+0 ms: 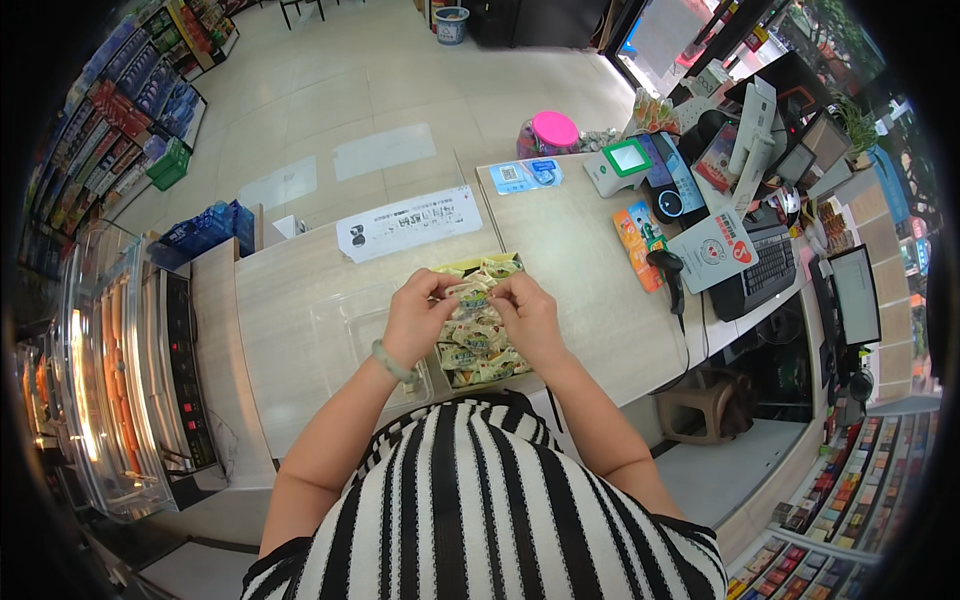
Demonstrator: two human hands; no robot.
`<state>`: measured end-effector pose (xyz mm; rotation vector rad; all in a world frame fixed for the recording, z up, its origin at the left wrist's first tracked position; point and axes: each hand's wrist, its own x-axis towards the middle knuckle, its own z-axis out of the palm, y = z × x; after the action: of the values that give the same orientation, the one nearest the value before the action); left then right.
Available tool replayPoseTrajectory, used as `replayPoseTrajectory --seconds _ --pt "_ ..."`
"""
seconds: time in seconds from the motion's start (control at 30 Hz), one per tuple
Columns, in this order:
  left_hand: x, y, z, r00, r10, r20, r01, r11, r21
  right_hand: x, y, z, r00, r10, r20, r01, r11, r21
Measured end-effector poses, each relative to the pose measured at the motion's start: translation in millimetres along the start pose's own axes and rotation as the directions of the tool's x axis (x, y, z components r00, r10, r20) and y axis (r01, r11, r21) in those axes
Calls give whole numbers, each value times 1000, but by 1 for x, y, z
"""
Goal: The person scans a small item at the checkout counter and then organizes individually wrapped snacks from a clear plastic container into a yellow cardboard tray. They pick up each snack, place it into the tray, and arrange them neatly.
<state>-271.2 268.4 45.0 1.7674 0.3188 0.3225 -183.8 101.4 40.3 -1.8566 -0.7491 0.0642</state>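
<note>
Between the fingertips of my left hand [417,311] and my right hand [530,315] is a small green-and-white snack packet [472,294], pinched at both sides. Both hands are over an open yellow-green carton [491,383] filled with several similar wrapped packets [480,337]. A pale green bangle [391,363] circles my left wrist. Under and beside my left forearm lies a clear plastic tray [330,319], partly hidden by the arm. The carton stands on the light wood-grain counter [289,300], close to my striped top.
To the right are a barcode scanner [665,271] with a cable, a payment box [619,166], a keyboard [769,262] and monitors. A glass-covered roller grill [112,367] stands left. A pink-lidded jar [553,131] and a printed sheet [410,223] are along the far side.
</note>
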Motion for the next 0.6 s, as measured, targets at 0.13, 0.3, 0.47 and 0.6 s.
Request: replayPoseTrajectory --seconds 0.13,0.3,0.47,0.6 --pt "20 -23 14 999 -15 32 15 1000 21 9 7 -8 999 40 22 -38 997 -66" --pt "15 -25 20 988 -144 53 146 989 -30 1 11 -8 996 50 73 -37 985 -169" --pt "12 -44 18 989 -122 83 121 992 20 3 12 -11 990 6 143 38 951 -307" --pt "8 -42 10 991 -77 113 62 990 130 6 11 -15 966 65 250 9 960 -281"
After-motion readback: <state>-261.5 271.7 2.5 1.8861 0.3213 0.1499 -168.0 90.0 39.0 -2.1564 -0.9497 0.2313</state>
